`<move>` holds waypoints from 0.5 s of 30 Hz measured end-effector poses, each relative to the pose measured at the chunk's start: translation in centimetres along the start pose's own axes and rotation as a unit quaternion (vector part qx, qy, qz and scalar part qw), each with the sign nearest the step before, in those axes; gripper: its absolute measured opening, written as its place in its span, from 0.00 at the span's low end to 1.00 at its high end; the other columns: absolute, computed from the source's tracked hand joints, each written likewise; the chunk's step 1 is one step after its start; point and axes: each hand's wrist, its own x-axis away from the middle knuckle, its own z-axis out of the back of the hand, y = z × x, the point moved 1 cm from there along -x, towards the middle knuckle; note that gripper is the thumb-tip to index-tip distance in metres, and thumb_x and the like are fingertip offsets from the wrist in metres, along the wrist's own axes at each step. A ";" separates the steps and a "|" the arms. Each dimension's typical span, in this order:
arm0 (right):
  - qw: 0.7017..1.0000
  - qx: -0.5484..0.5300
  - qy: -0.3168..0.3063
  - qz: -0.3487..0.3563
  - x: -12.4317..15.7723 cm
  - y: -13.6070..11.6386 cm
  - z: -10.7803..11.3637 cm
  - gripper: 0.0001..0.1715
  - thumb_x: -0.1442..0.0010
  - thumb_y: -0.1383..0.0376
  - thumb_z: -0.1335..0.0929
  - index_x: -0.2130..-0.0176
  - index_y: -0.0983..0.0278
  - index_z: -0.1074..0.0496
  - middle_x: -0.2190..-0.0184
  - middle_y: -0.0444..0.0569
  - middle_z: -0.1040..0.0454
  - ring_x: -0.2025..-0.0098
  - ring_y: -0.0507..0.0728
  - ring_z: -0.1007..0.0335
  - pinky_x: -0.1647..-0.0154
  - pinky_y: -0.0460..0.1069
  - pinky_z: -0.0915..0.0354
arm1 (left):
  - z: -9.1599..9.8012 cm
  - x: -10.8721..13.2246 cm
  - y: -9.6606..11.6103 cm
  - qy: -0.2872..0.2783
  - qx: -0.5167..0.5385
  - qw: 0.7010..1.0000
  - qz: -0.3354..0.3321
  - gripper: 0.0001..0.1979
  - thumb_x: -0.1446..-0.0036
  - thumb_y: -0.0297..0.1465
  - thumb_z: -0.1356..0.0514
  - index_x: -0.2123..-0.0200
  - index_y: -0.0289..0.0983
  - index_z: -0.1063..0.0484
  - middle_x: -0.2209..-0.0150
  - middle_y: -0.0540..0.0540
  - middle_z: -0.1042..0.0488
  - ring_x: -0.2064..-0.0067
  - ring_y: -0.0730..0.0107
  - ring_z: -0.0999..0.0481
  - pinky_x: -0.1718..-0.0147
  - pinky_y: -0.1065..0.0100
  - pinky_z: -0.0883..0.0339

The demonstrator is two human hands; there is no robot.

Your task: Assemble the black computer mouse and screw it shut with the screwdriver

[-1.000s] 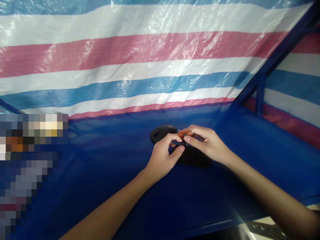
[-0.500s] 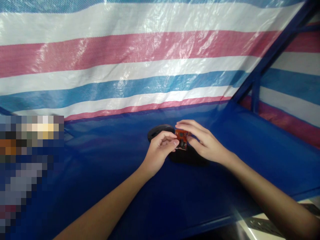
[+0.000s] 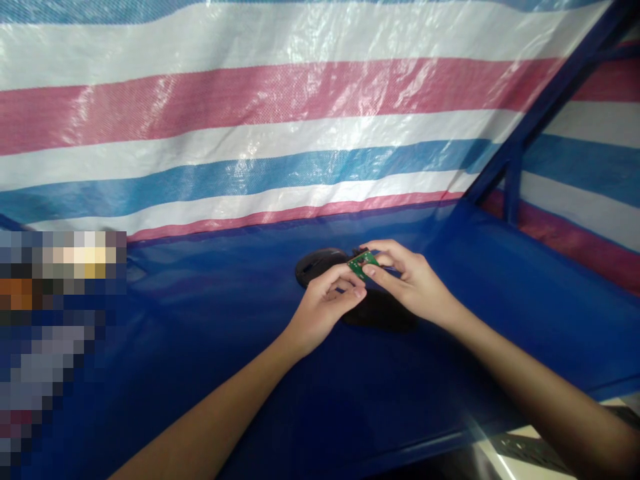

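A small green circuit board (image 3: 362, 265) is tilted up between my hands above the blue table. My right hand (image 3: 407, 277) pinches it, thumb on the green face and fingers behind. At the board's lower left, my left hand (image 3: 323, 300) is closed, fingers curled and thumb tip near the fingertips. Its index fingertip meets the board's edge, but what the curled fingers hold, if anything, is hidden. A dark part sticks up behind the board. Just beyond my left hand lies a black rounded shell (image 3: 317, 261), partly covered. Under my hands is a dark flat piece (image 3: 383, 312).
The blue tabletop (image 3: 200, 320) stretches around my hands, its front edge at the lower right. A striped plastic sheet (image 3: 250, 100) hangs behind it. A blue metal frame (image 3: 540, 110) slopes up on the right. The far left is blurred out.
The board has turned over from its orange-brown face with components to its green face. My right hand has closed on it, and my left thumb has come off its face.
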 end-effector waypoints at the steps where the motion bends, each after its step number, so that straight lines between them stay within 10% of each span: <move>1: 0.999 -0.042 -0.003 -0.016 0.0 0.0 0.0 0.15 0.39 0.60 0.35 0.52 0.60 0.38 0.68 0.45 0.23 0.69 0.53 0.26 0.67 0.47 0.33 | 0.0 0.0 0.0 0.000 -0.011 1.000 -0.001 0.09 0.47 0.35 0.38 0.65 0.35 0.28 0.68 0.48 0.28 0.67 0.74 0.30 0.67 0.72 0.35; 15: 0.988 -0.147 -0.035 0.004 -0.4 -0.5 -0.2 0.07 0.41 0.60 0.33 0.64 0.62 0.31 0.60 0.48 0.31 0.62 0.53 0.31 0.62 0.47 0.34 | 0.3 -0.3 -0.5 0.055 -0.024 0.997 -0.054 0.10 0.45 0.37 0.40 0.64 0.36 0.27 0.66 0.48 0.28 0.65 0.71 0.30 0.67 0.71 0.36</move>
